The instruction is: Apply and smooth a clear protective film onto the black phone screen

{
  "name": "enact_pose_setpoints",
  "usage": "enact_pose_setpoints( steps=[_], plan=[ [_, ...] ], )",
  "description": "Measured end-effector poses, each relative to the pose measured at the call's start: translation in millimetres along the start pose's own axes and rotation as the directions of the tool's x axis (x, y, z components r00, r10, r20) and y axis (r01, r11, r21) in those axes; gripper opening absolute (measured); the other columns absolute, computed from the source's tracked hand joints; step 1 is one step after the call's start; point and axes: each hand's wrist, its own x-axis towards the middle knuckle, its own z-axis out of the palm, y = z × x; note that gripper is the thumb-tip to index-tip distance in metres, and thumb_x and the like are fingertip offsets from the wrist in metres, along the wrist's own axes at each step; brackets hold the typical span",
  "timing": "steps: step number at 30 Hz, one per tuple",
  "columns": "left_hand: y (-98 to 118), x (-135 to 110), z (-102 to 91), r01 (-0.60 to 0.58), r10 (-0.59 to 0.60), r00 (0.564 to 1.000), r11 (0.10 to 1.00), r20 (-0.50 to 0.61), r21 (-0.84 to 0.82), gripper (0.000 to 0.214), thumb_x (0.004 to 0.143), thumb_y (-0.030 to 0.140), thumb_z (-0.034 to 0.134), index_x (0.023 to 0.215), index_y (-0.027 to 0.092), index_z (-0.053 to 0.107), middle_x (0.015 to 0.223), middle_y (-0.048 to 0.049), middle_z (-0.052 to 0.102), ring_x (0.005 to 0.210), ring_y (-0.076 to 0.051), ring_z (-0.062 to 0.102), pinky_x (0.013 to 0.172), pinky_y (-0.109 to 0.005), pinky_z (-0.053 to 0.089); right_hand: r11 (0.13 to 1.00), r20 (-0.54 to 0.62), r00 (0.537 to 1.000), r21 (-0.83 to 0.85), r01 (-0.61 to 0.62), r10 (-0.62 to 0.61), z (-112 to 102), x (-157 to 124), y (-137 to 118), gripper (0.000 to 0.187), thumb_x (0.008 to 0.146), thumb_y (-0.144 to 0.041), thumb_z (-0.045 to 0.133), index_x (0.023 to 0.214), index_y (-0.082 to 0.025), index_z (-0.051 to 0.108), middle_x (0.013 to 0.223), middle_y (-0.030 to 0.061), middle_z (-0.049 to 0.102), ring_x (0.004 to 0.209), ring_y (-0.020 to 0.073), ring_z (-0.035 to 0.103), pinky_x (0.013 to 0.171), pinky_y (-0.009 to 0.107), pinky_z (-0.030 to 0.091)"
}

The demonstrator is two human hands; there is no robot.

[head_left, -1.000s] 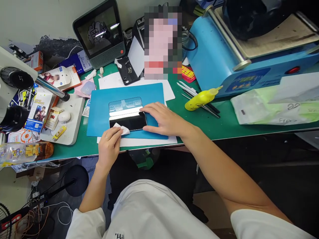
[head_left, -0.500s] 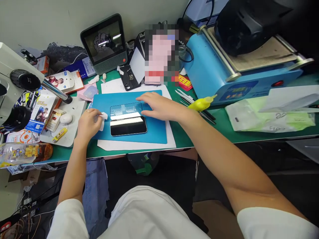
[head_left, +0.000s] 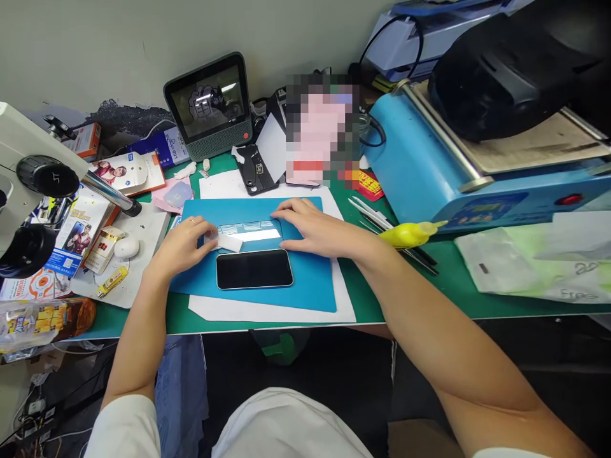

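Note:
A black phone (head_left: 254, 268) lies screen up on a blue mat (head_left: 310, 280) on the green bench. Just behind it lies a clear screen protector film (head_left: 251, 231) with a white strip. My left hand (head_left: 184, 245) pinches a small white wipe (head_left: 228, 242) at the film's left end. My right hand (head_left: 310, 228) rests flat on the mat with its fingertips on the film's right end.
A microscope (head_left: 28, 191) and small boxes crowd the left. A small monitor (head_left: 210, 105) stands at the back. A blue roller machine (head_left: 477, 172) fills the right, with a yellow bottle (head_left: 408, 234), tweezers (head_left: 372, 216) and plastic bags (head_left: 534, 261) in front of it.
The film has been taken off the phone and now lies behind it. My left hand has gone from the phone's screen to the film's left end. My right hand followed the film back.

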Motion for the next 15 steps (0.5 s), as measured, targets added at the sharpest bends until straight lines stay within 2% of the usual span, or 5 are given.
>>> enact_pose_setpoints(
  steps=[4, 7, 9, 12, 15],
  plan=[
    [-7, -3, -4.1, 0.053, -0.056, 0.994, 0.998, 0.095, 0.043, 0.024, 0.106, 0.031, 0.05, 0.103, 0.025, 0.073, 0.109, -0.0091, 0.078, 0.105, -0.031, 0.071, 0.088, -0.043, 0.056, 0.999, 0.016, 0.999, 0.021, -0.035, 0.035, -1, 0, -5, 0.078, 0.095, -0.063, 0.063, 0.161, -0.023, 0.058, 0.162, 0.0194, 0.052, 0.155, 0.0473, 0.047, 0.128, 0.069, 0.045],
    [-11, -4, -7.1, 0.149, -0.153, 0.988, 0.983, 0.028, 0.104, 0.026, 0.107, 0.031, 0.048, 0.106, 0.024, 0.073, 0.113, -0.0114, 0.078, 0.11, -0.034, 0.071, 0.09, -0.046, 0.056, 0.997, -0.008, 0.998, 0.061, -0.056, 0.057, 1, 2, -7, 0.073, 0.096, -0.064, 0.061, 0.156, -0.023, 0.061, 0.161, 0.0198, 0.053, 0.154, 0.0473, 0.048, 0.129, 0.07, 0.044],
    [-11, -5, -6.8, 0.185, -0.183, 0.982, 0.98, -0.038, 0.076, 0.029, 0.109, 0.038, 0.05, 0.119, 0.024, 0.073, 0.12, -0.0119, 0.076, 0.113, -0.034, 0.071, 0.092, -0.048, 0.057, 0.992, -0.045, 0.995, 0.092, -0.081, 0.085, 4, 3, -9, 0.067, 0.101, -0.064, 0.054, 0.151, -0.022, 0.064, 0.158, 0.0201, 0.055, 0.153, 0.0463, 0.049, 0.129, 0.069, 0.044],
    [-9, -4, -2.0, 0.104, -0.104, 0.994, 0.995, -0.02, -0.003, 0.034, 0.106, 0.047, 0.059, 0.129, 0.025, 0.072, 0.128, -0.0109, 0.073, 0.116, -0.033, 0.069, 0.096, -0.048, 0.057, 0.984, -0.107, 0.983, 0.118, -0.135, 0.147, 10, 7, -13, 0.059, 0.103, -0.058, 0.05, 0.143, -0.019, 0.067, 0.153, 0.0209, 0.057, 0.151, 0.0448, 0.051, 0.129, 0.067, 0.044],
    [-9, 0, 2.6, 0.036, -0.036, 0.999, 0.999, 0.038, 0.003, 0.023, 0.106, 0.038, 0.056, 0.108, 0.024, 0.074, 0.12, -0.011, 0.073, 0.113, -0.032, 0.068, 0.097, -0.048, 0.056, 0.976, -0.169, 0.968, 0.147, -0.164, 0.188, 17, 12, -15, 0.046, 0.101, -0.053, 0.055, 0.129, -0.021, 0.07, 0.147, 0.0194, 0.059, 0.148, 0.0445, 0.052, 0.126, 0.068, 0.046]
  ],
)
